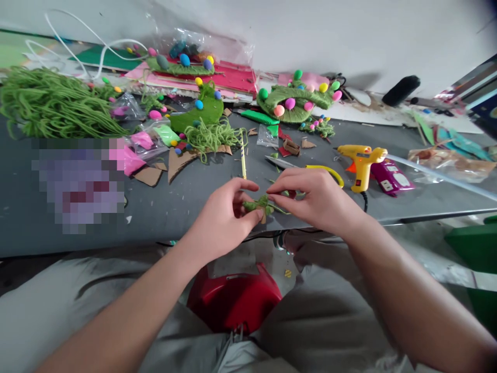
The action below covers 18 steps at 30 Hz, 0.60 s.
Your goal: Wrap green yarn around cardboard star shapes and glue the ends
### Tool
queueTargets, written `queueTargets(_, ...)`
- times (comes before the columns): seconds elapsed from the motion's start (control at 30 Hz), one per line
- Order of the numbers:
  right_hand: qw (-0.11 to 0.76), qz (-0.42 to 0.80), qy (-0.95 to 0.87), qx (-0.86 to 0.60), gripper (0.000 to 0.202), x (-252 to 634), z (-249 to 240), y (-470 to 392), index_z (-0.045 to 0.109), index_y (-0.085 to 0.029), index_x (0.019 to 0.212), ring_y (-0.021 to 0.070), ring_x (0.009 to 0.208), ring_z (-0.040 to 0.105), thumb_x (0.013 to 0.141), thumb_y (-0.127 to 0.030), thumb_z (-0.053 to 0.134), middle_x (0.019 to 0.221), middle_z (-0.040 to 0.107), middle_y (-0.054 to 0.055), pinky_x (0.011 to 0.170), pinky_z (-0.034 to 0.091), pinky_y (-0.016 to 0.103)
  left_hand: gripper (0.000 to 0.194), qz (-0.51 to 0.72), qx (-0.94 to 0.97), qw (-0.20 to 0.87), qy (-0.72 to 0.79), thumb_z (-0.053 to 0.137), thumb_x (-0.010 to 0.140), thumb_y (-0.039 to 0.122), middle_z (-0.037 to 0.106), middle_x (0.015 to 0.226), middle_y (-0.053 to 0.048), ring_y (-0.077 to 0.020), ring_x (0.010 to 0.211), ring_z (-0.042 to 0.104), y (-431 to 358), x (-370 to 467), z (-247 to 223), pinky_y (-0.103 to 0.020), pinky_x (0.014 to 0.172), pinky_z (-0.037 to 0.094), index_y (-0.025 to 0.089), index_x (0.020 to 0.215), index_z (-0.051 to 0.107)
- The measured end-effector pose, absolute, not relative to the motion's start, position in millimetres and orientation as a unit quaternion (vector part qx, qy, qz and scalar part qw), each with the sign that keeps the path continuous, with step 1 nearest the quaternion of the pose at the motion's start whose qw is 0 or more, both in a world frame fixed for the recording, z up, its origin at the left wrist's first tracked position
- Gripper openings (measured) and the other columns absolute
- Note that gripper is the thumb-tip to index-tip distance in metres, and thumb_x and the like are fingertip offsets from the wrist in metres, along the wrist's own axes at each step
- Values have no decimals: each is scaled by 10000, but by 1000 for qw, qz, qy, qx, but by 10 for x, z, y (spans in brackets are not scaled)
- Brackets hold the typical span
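A small piece of cardboard wrapped in green yarn [259, 206] is held over the front edge of the grey table. My left hand [229, 212] grips it from the left, with thumb and fingers closed round its edge. Right beside it, my right hand [306, 194] has its thumb and forefinger pinched together near the top of the wrapped piece; a thin green strand trails below these fingers, and what they hold is too small to make out. Scissors with yellow handles [330, 172] lie just behind my right hand. A striped yellow stick [243, 158] lies behind my left hand.
On the grey table [198, 191] are a yellow glue gun [361, 163], a purple packet [392, 177], green yarn [54, 103], cardboard scraps [148, 175] and green shapes with coloured balls [289, 101]. A red stool [235, 300] stands below, between the knees.
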State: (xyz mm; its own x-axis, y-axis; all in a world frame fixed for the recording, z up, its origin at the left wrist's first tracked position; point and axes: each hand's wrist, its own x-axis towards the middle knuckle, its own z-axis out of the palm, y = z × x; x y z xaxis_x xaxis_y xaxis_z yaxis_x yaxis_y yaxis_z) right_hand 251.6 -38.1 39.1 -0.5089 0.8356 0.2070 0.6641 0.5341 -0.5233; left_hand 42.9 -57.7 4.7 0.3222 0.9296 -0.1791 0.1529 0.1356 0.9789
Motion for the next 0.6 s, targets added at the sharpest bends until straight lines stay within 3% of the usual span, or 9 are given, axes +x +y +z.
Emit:
queueTargets(0.23, 202, 193, -843, -460, 128, 2408, 412, -523, 757, -157, 880, 131, 721, 578, 889, -156, 630, 794, 661, 14, 646, 411, 272, 354, 364, 569, 509, 533, 793, 786, 289, 686, 766, -8, -169, 678, 644, -502, 433, 29, -284, 604, 473, 195, 1080, 619)
queueTargets(0.43, 205, 216, -841, -451, 146, 2385, 401, -513, 752, -148, 923, 125, 737, 569, 920, -148, 606, 842, 656, 24, 663, 415, 265, 384, 460, 456, 596, 475, 849, 721, 234, 730, 811, -18, -176, 769, 710, -446, 431, 42, -299, 738, 556, 163, 1031, 635)
queueTargets(0.6, 212, 237, -844, -431, 161, 2461, 370, -413, 774, -152, 926, 133, 769, 604, 929, -137, 614, 855, 686, 30, 709, 445, 265, 408, 457, 420, 649, 442, 870, 697, 201, 737, 783, 0, -145, 734, 716, -460, 425, 80, -273, 756, 567, 146, 1026, 637)
